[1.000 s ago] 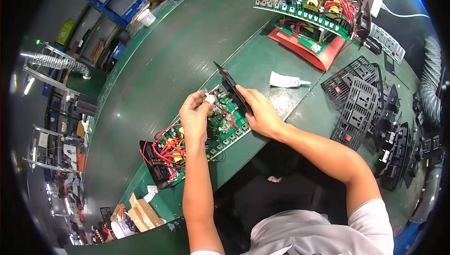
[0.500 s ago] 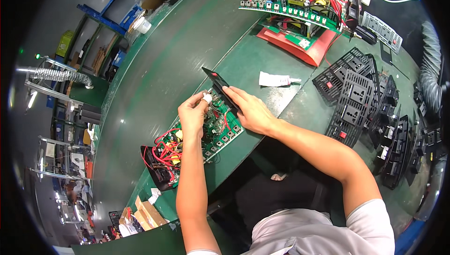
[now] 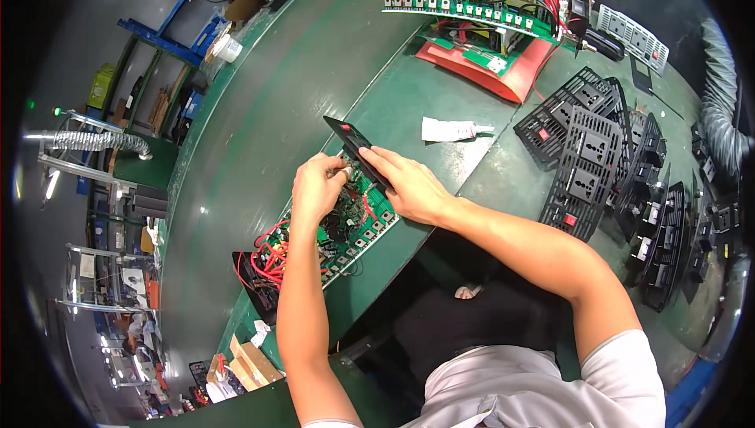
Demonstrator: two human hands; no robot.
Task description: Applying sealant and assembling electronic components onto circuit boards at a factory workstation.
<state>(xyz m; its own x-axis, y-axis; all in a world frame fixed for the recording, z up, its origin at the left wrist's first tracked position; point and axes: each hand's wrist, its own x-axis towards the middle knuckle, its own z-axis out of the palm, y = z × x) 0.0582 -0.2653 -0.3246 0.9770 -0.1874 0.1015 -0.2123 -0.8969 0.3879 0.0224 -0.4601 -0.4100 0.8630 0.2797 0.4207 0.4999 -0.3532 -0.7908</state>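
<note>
A green circuit board (image 3: 346, 231) with red wires lies on the green bench in front of me. My left hand (image 3: 317, 188) pinches a small white part at the board's upper edge. My right hand (image 3: 413, 186) holds a black panel (image 3: 351, 143) with a red spot, tilted on edge over the board. The panel's lower part is hidden under my fingers. The two hands almost touch.
A white tube (image 3: 448, 129) lies on the bench beyond my hands. Stacks of black socket panels (image 3: 586, 161) fill the right side. A larger wired board on a red tray (image 3: 480, 74) stands at the back. Cardboard boxes (image 3: 248, 361) sit at the lower left.
Both hands stay on the board and panel with hardly any shift. The view has tilted, so everything sits slightly lower and further left in the picture.
</note>
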